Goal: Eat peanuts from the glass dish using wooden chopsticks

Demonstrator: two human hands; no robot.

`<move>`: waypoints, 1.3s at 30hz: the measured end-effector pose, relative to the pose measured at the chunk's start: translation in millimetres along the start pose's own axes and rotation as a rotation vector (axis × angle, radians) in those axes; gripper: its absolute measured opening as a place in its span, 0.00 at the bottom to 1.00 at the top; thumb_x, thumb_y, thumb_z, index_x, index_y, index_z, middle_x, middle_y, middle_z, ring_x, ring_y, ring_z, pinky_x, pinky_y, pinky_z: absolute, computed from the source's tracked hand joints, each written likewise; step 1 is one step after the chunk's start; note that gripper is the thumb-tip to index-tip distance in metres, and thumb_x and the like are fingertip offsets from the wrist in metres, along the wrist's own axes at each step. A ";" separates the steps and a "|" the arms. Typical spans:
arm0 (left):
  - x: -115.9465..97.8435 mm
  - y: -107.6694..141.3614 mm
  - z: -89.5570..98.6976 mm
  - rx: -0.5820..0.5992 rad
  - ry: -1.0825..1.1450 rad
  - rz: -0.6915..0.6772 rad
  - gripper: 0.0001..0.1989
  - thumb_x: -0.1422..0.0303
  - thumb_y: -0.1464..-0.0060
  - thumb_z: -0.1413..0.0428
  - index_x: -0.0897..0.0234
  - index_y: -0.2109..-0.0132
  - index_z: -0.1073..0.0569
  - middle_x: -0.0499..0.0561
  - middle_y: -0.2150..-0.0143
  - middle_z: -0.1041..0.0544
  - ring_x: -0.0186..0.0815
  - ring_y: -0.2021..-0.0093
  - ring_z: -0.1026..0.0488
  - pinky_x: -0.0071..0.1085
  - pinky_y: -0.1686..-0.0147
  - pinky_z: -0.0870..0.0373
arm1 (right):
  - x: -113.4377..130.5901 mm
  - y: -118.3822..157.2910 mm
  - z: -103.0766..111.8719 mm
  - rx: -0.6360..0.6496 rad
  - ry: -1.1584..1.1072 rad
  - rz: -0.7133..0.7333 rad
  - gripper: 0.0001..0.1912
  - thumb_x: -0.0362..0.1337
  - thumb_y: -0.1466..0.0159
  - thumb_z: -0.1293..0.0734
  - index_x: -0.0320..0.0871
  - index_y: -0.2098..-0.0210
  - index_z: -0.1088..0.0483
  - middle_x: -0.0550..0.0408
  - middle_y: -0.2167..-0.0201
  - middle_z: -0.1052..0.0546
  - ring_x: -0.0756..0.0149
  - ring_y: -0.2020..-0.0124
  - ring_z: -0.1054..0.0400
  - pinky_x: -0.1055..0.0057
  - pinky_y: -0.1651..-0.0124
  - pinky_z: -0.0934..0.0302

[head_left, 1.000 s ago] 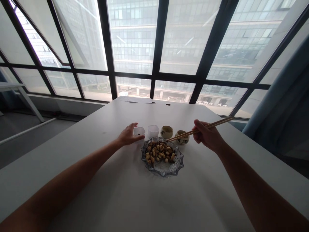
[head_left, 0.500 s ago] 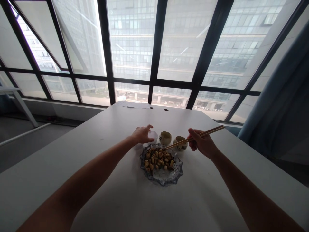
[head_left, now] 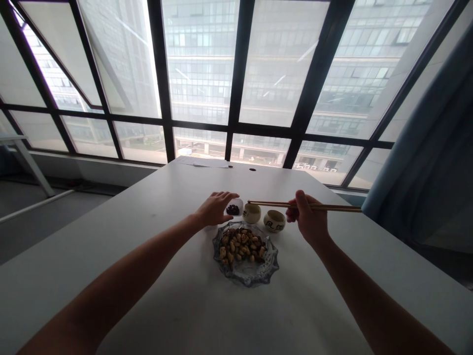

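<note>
1. Left hand (head_left: 212, 209), centre of frame: part open, fingers and thumb spread around the left side of a small translucent cup (head_left: 239, 203). Contact with the cup: cannot tell.
2. Right hand (head_left: 308, 214), right of centre: closed on a pair of chopsticks (head_left: 342, 208), which lie nearly level across the frame. Their tips point left, above the rim of the left ceramic cup (head_left: 252, 214). A dark speck shows at the tips; too small to identify.
3. Translucent cup: holds a small heap of dark pieces (head_left: 233, 210); stands just left of the left ceramic cup.
4. Right ceramic cup (head_left: 274, 221): pale, dark characters on its side; stands between the left ceramic cup and the right hand, a little lower in frame.
5. Glass dish (head_left: 248, 280), scalloped rim, directly below the cups in frame: mixed nuts (head_left: 242, 242) heaped over its upper and left portion; lower right portion bare.
6. White table (head_left: 221, 315): bears all of the above. White sheets (head_left: 207, 162) lie at its far edge, upper centre; a dark round hole (head_left: 252, 169) sits to their right.
7. Surroundings: dark-framed windows (head_left: 201, 59) span the top; blue curtain (head_left: 417, 133) hangs at right.
</note>
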State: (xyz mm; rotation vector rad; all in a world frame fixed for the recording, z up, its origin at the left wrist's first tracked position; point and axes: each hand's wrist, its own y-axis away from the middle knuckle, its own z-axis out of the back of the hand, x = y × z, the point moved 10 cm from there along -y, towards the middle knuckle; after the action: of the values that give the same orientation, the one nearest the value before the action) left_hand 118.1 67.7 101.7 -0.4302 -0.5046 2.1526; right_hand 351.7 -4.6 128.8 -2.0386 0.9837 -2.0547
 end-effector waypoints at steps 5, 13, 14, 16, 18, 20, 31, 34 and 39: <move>-4.0 0.7 3.6 -0.015 0.020 0.001 0.33 0.61 0.51 0.35 0.59 0.40 0.35 0.57 0.43 0.25 0.50 0.46 0.27 0.49 0.43 0.35 | 7.9 20.1 -18.7 0.053 0.140 0.154 0.22 0.56 0.37 0.33 0.44 0.75 0.30 0.55 0.84 0.26 0.67 0.85 0.32 0.71 0.81 0.37; -5.5 1.8 8.6 -0.078 0.027 0.047 0.31 0.53 0.51 0.37 0.60 0.43 0.33 0.56 0.50 0.21 0.48 0.51 0.23 0.48 0.45 0.34 | 19.2 44.4 -58.9 0.364 0.391 0.364 0.20 0.53 0.36 0.33 0.44 0.73 0.26 0.53 0.80 0.24 0.64 0.79 0.32 0.67 0.72 0.36; -5.1 1.7 8.1 -0.078 0.019 0.054 0.31 0.53 0.51 0.37 0.60 0.43 0.33 0.56 0.50 0.21 0.48 0.52 0.23 0.48 0.46 0.34 | 21.2 43.5 -58.4 0.362 0.372 0.345 0.21 0.54 0.35 0.34 0.44 0.73 0.26 0.53 0.80 0.24 0.64 0.79 0.32 0.68 0.73 0.36; -2.3 0.9 5.5 -0.070 -0.007 0.076 0.30 0.53 0.51 0.37 0.60 0.44 0.32 0.56 0.51 0.21 0.48 0.52 0.23 0.48 0.46 0.34 | 24.0 38.8 -53.7 0.333 0.301 0.267 0.26 0.58 0.34 0.37 0.43 0.75 0.27 0.54 0.83 0.26 0.66 0.82 0.34 0.70 0.77 0.37; 2.7 -0.6 0.6 -0.046 -0.037 0.106 0.29 0.53 0.50 0.37 0.61 0.45 0.32 0.57 0.52 0.20 0.49 0.52 0.23 0.48 0.46 0.34 | 23.9 33.8 -48.3 0.305 0.224 0.151 0.30 0.62 0.36 0.39 0.43 0.77 0.29 0.56 0.86 0.30 0.69 0.86 0.37 0.73 0.82 0.41; 9.0 -2.7 -5.3 -0.016 -0.059 0.141 0.29 0.54 0.51 0.36 0.62 0.45 0.31 0.58 0.53 0.20 0.50 0.52 0.23 0.49 0.46 0.35 | 19.4 34.8 -54.0 0.386 0.192 0.015 0.31 0.64 0.38 0.38 0.42 0.79 0.31 0.58 0.89 0.32 0.72 0.89 0.40 0.76 0.86 0.45; 28.2 20.7 6.6 -0.091 -0.055 0.224 0.25 0.48 0.44 0.45 0.61 0.48 0.28 0.60 0.50 0.21 0.53 0.49 0.25 0.53 0.46 0.35 | -1.3 66.0 -93.0 0.762 0.249 -0.160 0.25 0.58 0.40 0.32 0.42 0.78 0.31 0.58 0.85 0.26 0.70 0.87 0.31 0.77 0.85 0.39; 32.3 45.0 19.4 -0.181 -0.042 0.232 0.21 0.50 0.39 0.49 0.60 0.49 0.28 0.58 0.50 0.22 0.50 0.48 0.26 0.51 0.46 0.33 | 3.9 48.2 -78.2 0.610 0.259 -0.103 0.27 0.60 0.39 0.34 0.41 0.77 0.30 0.57 0.85 0.26 0.71 0.88 0.33 0.78 0.86 0.41; 49.7 79.6 21.3 -0.312 0.010 0.276 0.21 0.51 0.38 0.51 0.60 0.47 0.32 0.58 0.47 0.24 0.48 0.45 0.28 0.49 0.45 0.33 | 3.8 40.9 -70.6 0.518 0.267 -0.079 0.27 0.61 0.41 0.33 0.41 0.77 0.30 0.56 0.83 0.25 0.71 0.88 0.33 0.78 0.87 0.43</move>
State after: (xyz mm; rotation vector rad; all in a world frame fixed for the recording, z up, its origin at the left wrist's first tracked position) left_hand 26.1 60.1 74.2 -0.7180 -0.8204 2.3390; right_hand 271.0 -12.3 118.8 -1.5901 0.3349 -2.3494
